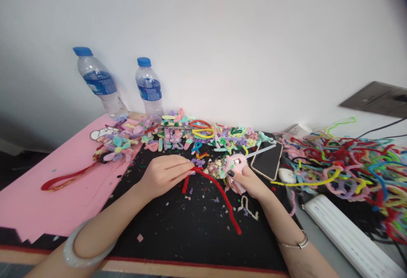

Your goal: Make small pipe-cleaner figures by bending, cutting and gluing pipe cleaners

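Note:
My left hand (pixel 170 174) pinches a red pipe cleaner (pixel 224 195) near its bend. One long end trails down to the right over the black mat, and a shorter end hangs below the fingertips. In my right hand (pixel 249 182) is a pink glue gun (pixel 239 160), its front covered in small colourful bits and pointed toward the left fingertips. A whitish glue stick (pixel 261 150) sticks out of its back. The nozzle tip is hard to make out beside the red pipe cleaner. A bent cream pipe cleaner piece (pixel 248 208) lies below my right hand.
Small pipe cleaner shapes (pixel 178 136) line the wall, with scissors among them. Two water bottles (pixel 149 89) stand behind pink sheets (pixel 73 150). On the right are a phone (pixel 267 159), a tangled pipe cleaner pile (pixel 343 163) and a white power strip (pixel 346 231). Scraps dot the black mat (pixel 190 240).

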Tool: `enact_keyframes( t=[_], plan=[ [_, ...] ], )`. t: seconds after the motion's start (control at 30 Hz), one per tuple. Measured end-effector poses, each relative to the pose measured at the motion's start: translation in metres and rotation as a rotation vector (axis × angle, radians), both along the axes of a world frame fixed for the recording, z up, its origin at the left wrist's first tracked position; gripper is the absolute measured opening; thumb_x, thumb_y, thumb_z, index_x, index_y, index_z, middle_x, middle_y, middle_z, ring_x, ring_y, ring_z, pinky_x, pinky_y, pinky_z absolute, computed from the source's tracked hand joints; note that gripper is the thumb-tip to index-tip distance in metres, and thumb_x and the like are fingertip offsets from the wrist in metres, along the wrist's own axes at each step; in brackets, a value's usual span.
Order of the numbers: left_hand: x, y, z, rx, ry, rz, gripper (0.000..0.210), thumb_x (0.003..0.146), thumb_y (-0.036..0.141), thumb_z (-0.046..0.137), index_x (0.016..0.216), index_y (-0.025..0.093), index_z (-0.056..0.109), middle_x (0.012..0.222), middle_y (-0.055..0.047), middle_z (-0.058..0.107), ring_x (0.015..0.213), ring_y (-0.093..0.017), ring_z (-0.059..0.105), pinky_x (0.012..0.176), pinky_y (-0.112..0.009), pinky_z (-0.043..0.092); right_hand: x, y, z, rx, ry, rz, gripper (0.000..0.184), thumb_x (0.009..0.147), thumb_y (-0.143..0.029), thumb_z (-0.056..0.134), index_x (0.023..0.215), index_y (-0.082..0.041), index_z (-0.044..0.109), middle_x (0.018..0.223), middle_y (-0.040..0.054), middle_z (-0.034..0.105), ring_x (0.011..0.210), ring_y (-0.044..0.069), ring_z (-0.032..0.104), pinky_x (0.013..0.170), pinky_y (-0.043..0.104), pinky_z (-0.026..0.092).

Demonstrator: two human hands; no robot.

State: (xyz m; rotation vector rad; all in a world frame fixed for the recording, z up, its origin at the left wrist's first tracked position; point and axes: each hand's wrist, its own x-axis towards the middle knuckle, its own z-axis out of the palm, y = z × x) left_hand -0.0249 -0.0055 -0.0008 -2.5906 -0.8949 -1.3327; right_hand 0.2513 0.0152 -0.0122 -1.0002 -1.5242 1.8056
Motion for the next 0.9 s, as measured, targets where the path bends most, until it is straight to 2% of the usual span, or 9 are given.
enact_keyframes(
  t=[0.17,0.27,0.37,0.47,0.53,0.6,0.7,0.8,0.9],
  plan=[
    [0.000,0.000,0.000,0.007,-0.005,0.011,0.016,0.078,0.013,0.061,0.093,0.017,0.067,0.086,-0.005,0.071,0.082,-0.015,0.065,0.077,-0.027,0.054,-0.002,0.000,-0.001,0.034,0.038,-0.041,0.040,0.075,-0.052,0.059,0.061,-0.015,0.052,0.044,-0.0050,0.047,0.036,0.006,0.042,0.052,0.027,0.048],
    [0.000,0.000,0.000,0.002,-0.029,0.022,0.015,0.077,0.013,0.063,0.091,0.016,0.067,0.085,-0.005,0.071,0.080,-0.015,0.065,0.077,-0.027,0.055,-0.003,0.001,-0.003,0.092,0.048,-0.172,0.038,0.075,-0.053,0.058,0.066,-0.016,0.055,0.045,-0.0043,0.047,0.037,0.007,0.041,0.048,0.025,0.044],
    [0.001,0.001,0.001,-0.021,-0.046,0.025,0.014,0.077,0.013,0.063,0.089,0.015,0.067,0.084,-0.006,0.071,0.080,-0.015,0.065,0.076,-0.027,0.055,-0.002,0.003,-0.003,0.233,0.000,-0.357,0.033,0.078,-0.049,0.056,0.075,-0.016,0.056,0.049,-0.0029,0.048,0.040,0.009,0.041,0.044,0.024,0.038],
    [0.003,0.001,0.000,-0.048,-0.033,0.023,0.013,0.079,0.015,0.061,0.090,0.015,0.068,0.084,-0.007,0.071,0.080,-0.015,0.065,0.075,-0.027,0.055,0.000,0.004,0.002,0.476,-0.205,-0.506,0.024,0.081,-0.040,0.053,0.085,-0.017,0.057,0.060,0.0002,0.055,0.051,0.013,0.048,0.051,0.027,0.041],
    [0.004,0.001,0.000,-0.062,-0.021,0.020,0.013,0.079,0.016,0.060,0.090,0.015,0.068,0.085,-0.006,0.071,0.080,-0.015,0.065,0.076,-0.026,0.054,0.000,0.004,0.005,0.641,-0.380,-0.535,0.024,0.082,-0.034,0.050,0.097,-0.018,0.057,0.076,0.0036,0.061,0.067,0.018,0.055,0.064,0.031,0.045],
    [0.004,0.001,0.000,-0.069,-0.011,0.019,0.013,0.080,0.016,0.060,0.090,0.016,0.068,0.085,-0.006,0.071,0.081,-0.015,0.065,0.076,-0.026,0.054,0.000,0.006,0.006,0.754,-0.520,-0.525,0.032,0.082,-0.030,0.048,0.111,-0.018,0.053,0.097,0.0070,0.062,0.085,0.023,0.057,0.077,0.034,0.045],
    [0.005,0.001,-0.001,-0.077,0.001,0.017,0.013,0.080,0.018,0.059,0.090,0.016,0.068,0.085,-0.006,0.071,0.081,-0.015,0.066,0.076,-0.025,0.054,-0.001,0.010,0.003,0.876,-0.691,-0.514,0.042,0.079,-0.023,0.047,0.121,-0.016,0.045,0.112,0.0121,0.056,0.101,0.026,0.053,0.086,0.039,0.042],
    [0.006,0.002,-0.002,-0.081,0.011,0.013,0.014,0.080,0.018,0.059,0.091,0.016,0.068,0.084,-0.005,0.071,0.080,-0.014,0.065,0.076,-0.025,0.054,-0.001,0.013,-0.002,0.980,-0.865,-0.495,0.050,0.075,-0.015,0.045,0.124,-0.014,0.041,0.113,0.0154,0.053,0.104,0.030,0.049,0.087,0.044,0.040],
    [0.006,0.002,-0.003,-0.081,0.013,0.025,0.015,0.080,0.018,0.059,0.093,0.016,0.067,0.084,-0.005,0.071,0.079,-0.014,0.065,0.076,-0.025,0.054,-0.003,0.010,0.000,1.028,-0.978,-0.523,0.056,0.072,-0.017,0.049,0.126,-0.015,0.039,0.116,0.0171,0.048,0.106,0.034,0.044,0.085,0.050,0.038]
  ],
)
